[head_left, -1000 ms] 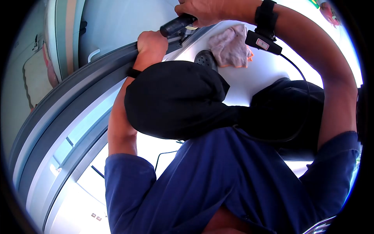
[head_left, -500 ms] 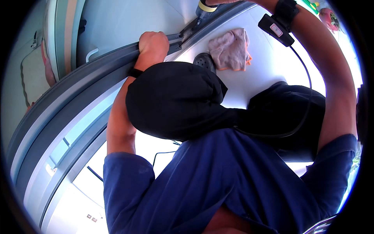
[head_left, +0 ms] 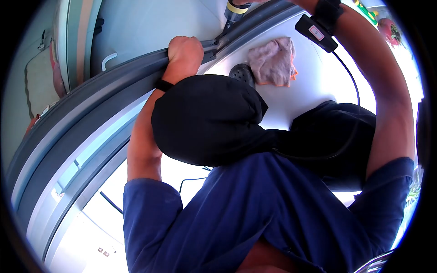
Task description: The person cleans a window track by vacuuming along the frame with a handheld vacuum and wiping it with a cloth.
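My left hand (head_left: 185,51) is closed over the dark grey metal frame (head_left: 136,68), close to a joint where two lengths meet. At the top edge of the view, my right hand (head_left: 248,1) is mostly cut off, its visible part wrapped on a power drill (head_left: 235,12) with a yellow band. The drill points down and left, and its narrow tip comes to the frame joint just right of my left hand. Whether the tip touches a screw is too small to tell.
A greyish-pink cloth (head_left: 272,63) lies on the pale floor beside my dark clog (head_left: 242,73). My bent knee (head_left: 205,118) is close to the frame. A black box with a cable (head_left: 316,33) hangs at my right wrist. A green-and-yellow object (head_left: 366,11) sits top right.
The drill has shifted slightly left and down relative to the frame, its tip still at the joint. My left hand keeps its place on the frame; the view has shifted a little.
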The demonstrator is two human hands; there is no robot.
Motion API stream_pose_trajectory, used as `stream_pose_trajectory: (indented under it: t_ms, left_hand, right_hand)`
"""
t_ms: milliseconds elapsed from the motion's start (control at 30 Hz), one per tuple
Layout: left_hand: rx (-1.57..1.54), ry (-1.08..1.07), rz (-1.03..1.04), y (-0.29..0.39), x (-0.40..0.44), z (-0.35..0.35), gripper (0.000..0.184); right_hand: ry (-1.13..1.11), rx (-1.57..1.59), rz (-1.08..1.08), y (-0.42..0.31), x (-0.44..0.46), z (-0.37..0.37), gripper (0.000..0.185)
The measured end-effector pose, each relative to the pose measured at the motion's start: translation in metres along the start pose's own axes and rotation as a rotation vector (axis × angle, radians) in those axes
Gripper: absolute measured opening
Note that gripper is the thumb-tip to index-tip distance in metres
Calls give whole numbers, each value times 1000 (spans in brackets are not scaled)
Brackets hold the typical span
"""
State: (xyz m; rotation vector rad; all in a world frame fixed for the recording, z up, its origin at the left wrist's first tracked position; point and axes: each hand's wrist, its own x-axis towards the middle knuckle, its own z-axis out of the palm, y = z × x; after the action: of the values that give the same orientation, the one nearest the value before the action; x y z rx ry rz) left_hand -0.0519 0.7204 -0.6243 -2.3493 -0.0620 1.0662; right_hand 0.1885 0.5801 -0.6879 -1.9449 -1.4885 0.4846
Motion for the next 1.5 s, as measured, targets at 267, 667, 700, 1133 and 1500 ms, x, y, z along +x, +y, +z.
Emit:
stream_pose_trajectory:
  t_ms: [267, 667, 700, 1133, 1500]
  left_hand:
    - [42, 30, 29, -1, -4, -3, 19]
    - [-29, 19, -3, 1, 2, 1, 19]
    - [-31, 19, -8, 1, 2, 1, 19]
    - [-248, -4, -71, -3, 5, 6, 13]
    - [-611, 369, -249, 4, 24, 55, 20]
  right_hand:
    - [-39, 28, -127, -10, 16, 17, 36]
    - [42, 1, -209, -24, -19, 24, 32]
    - [22, 9, -192, -25, -20, 28, 28]
    - [165, -206, -299, -69, -85, 64, 48]
    - [125, -172, -299, -81, -39, 49, 40]
